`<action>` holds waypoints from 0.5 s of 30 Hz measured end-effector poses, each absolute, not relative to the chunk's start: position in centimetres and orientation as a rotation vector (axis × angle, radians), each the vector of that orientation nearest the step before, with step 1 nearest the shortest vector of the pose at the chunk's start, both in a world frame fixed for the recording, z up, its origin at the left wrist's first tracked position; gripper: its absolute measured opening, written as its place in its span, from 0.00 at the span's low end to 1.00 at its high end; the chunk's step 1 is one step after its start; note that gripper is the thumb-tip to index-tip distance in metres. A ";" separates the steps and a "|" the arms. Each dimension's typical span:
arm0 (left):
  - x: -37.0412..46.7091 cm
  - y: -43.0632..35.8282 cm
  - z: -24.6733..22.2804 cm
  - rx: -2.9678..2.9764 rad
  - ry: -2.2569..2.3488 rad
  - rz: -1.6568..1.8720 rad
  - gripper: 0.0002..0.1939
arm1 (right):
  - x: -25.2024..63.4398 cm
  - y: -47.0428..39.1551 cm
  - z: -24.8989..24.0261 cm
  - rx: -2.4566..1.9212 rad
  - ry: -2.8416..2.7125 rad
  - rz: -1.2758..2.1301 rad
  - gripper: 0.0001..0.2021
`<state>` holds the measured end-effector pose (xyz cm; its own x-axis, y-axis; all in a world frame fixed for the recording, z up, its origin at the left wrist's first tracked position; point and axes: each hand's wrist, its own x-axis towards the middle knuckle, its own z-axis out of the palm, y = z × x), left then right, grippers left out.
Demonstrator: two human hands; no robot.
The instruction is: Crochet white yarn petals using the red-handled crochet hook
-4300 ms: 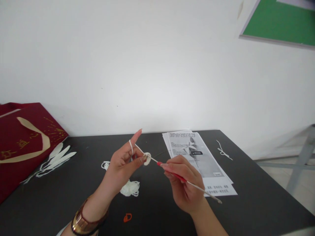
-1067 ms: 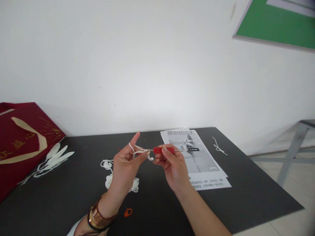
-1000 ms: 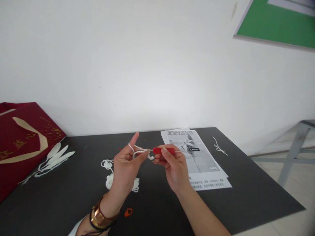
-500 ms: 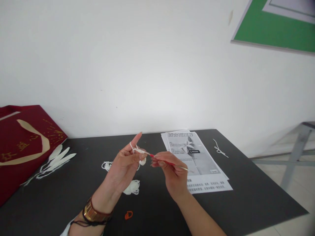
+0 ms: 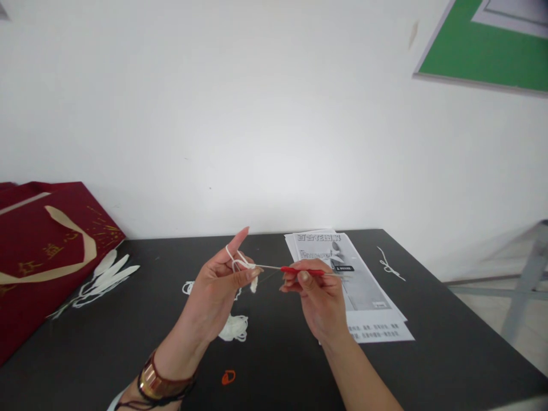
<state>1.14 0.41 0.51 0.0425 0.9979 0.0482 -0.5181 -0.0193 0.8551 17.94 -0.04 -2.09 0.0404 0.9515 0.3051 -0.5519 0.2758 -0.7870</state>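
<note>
My left hand (image 5: 218, 291) pinches a small white crocheted piece (image 5: 254, 284) between thumb and fingers, and white yarn (image 5: 238, 260) loops over its raised index finger. My right hand (image 5: 319, 294) is closed around the red handle of a crochet hook (image 5: 303, 271). The hook's metal shaft points left and its tip meets the yarn at my left fingertips. A bundle of white yarn (image 5: 234, 328) lies on the black table below my left hand. Nearer to me is an orange stitch marker (image 5: 228, 377).
Printed sheets (image 5: 372, 297) lie behind and right of my right hand, with a tied white string (image 5: 387, 266) beyond them. At the left, white leaf-shaped pieces (image 5: 109, 277) rest beside a dark red bag (image 5: 38, 251). A white wall (image 5: 265, 114) stands behind the table.
My right hand has moved right, away from my left hand, so more of the hook's metal shaft shows between them. The whole view has shifted slightly.
</note>
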 end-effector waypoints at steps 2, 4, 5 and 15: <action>1.1 0.4 0.6 0.855 0.749 1.404 0.30 | 18.0 0.0 -2.1 -0.527 -0.944 1.250 0.04; 1.1 0.3 0.7 0.859 0.747 1.402 0.30 | 18.2 0.0 -2.0 -0.517 -0.953 1.252 0.04; 1.1 0.3 0.7 0.862 0.745 1.402 0.30 | 18.3 0.0 -2.0 -0.513 -0.957 1.251 0.04; 0.8 0.2 0.6 0.893 0.745 1.403 0.31 | 19.2 0.0 -1.5 -0.514 -1.000 1.310 0.03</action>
<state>0.78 0.24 0.56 0.0511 0.9959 0.0749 -0.4958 -0.0398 0.8676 19.17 -0.02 -1.46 -0.0525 0.9488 0.3115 -0.5504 0.2328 -0.8018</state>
